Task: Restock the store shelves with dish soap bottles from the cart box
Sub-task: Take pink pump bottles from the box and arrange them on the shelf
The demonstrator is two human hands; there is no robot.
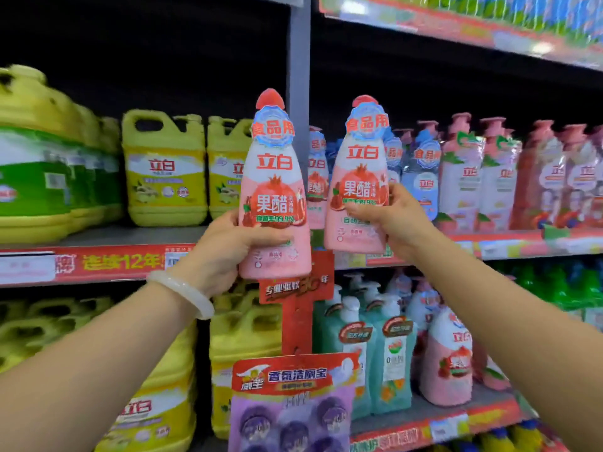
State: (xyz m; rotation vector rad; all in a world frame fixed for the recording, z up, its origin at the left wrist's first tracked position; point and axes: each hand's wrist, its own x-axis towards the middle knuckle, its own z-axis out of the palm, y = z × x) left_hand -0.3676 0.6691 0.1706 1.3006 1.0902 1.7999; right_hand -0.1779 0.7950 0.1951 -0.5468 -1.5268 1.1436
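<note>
Now each hand grips one pink, cone-shaped plastic dish soap bottle: left hand [225,252], left bottle [274,190]; right hand [396,220], right bottle [360,177]. Both are upright before the red-edged shelf [509,244]; set them label-forward beside the matching pink row.

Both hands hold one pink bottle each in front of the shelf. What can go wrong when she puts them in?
1. The row of pink bottles on the shelf already stands tight, so pushing in the right hand's bottle may topple neighbours.
2. The left hand holds its bottle in front of the grey upright; it may knock against it.
3. Each bottle is gripped low with one hand, so it may tip or slip.
</note>
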